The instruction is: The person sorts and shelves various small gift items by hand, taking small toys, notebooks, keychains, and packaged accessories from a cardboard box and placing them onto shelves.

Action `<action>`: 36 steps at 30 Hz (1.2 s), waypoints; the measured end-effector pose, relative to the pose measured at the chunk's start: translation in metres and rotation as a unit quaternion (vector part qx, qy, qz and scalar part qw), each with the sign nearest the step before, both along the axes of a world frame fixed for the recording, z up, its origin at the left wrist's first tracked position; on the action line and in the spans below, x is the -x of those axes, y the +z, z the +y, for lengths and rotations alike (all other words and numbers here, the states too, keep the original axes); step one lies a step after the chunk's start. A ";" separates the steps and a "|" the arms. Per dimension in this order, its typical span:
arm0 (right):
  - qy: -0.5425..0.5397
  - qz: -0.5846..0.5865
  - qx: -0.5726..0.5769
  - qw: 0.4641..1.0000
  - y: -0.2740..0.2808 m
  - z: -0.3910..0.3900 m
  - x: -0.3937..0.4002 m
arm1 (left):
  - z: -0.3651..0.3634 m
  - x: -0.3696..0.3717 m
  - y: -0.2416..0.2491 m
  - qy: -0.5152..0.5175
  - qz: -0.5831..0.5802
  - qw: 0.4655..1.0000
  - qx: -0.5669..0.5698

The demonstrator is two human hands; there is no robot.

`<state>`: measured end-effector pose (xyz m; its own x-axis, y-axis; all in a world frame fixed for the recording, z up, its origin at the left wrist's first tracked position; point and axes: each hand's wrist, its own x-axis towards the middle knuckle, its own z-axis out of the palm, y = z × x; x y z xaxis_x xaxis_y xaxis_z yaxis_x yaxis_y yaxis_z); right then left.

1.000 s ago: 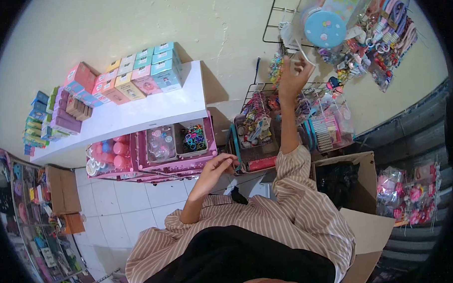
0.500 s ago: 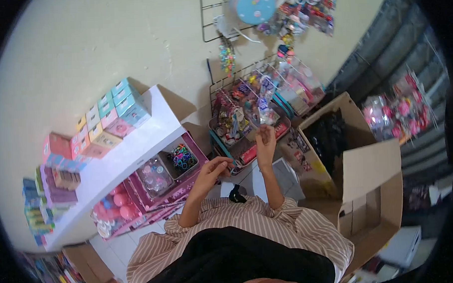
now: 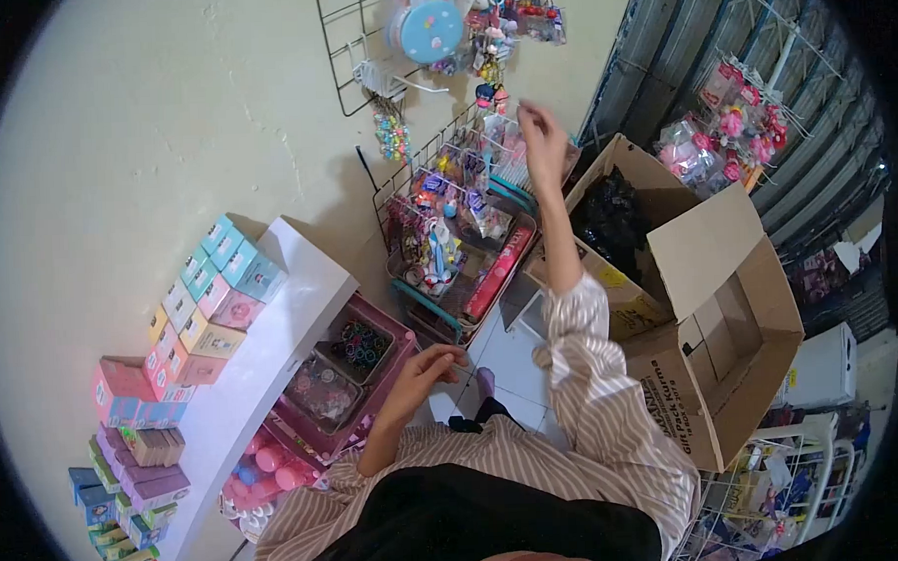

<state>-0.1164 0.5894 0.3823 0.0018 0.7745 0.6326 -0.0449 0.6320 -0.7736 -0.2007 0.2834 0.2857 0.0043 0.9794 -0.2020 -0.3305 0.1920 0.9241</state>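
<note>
My right hand [image 3: 544,147] is raised, its fingers loosely bent and apart, with nothing visible in them. It is beside a clear box of pale packets [image 3: 512,160] at the far end of the wire rack. My left hand [image 3: 425,376] hangs low in front of my body, fingers loosely curved and thumb apart, with no object visible in it. Ahead of it, a basket with teal edges [image 3: 428,299] holds several small packaged trinkets [image 3: 438,251] and a long red package [image 3: 498,272]. Small figure charms [image 3: 490,93] hang just left of my right fingertips.
A white shelf [image 3: 305,276] on the left bears stacked small boxes [image 3: 217,289]. Below it is a pink drawer unit [image 3: 396,332] with hair ties [image 3: 360,348]. Open cardboard boxes [image 3: 710,237] stand at right, one holding a black plastic bag [image 3: 613,215]. A round blue case [image 3: 430,32] hangs on the wall grid.
My right hand has moved up and away from the basket, letting go of the small clear packet. My left hand stays low, slightly lower than before. The view has shifted to the right.
</note>
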 end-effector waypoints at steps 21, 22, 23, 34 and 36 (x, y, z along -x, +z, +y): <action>-0.013 0.051 -0.102 0.993 0.012 0.154 0.090 | 0.112 -0.019 -0.006 0.195 0.013 0.981 -0.010; -0.008 0.058 -0.073 0.996 0.012 0.154 0.093 | 0.114 -0.019 -0.005 0.203 0.019 0.979 -0.009; -0.003 0.065 -0.043 0.997 0.011 0.155 0.096 | 0.116 -0.019 -0.004 0.212 0.026 0.977 -0.007; -0.024 -0.058 -0.092 0.994 0.008 0.151 0.074 | 0.125 -0.024 0.000 0.228 0.045 0.972 0.009; 0.005 -0.027 -0.072 0.997 0.005 0.135 0.052 | 0.125 -0.026 0.004 0.227 0.036 0.973 0.019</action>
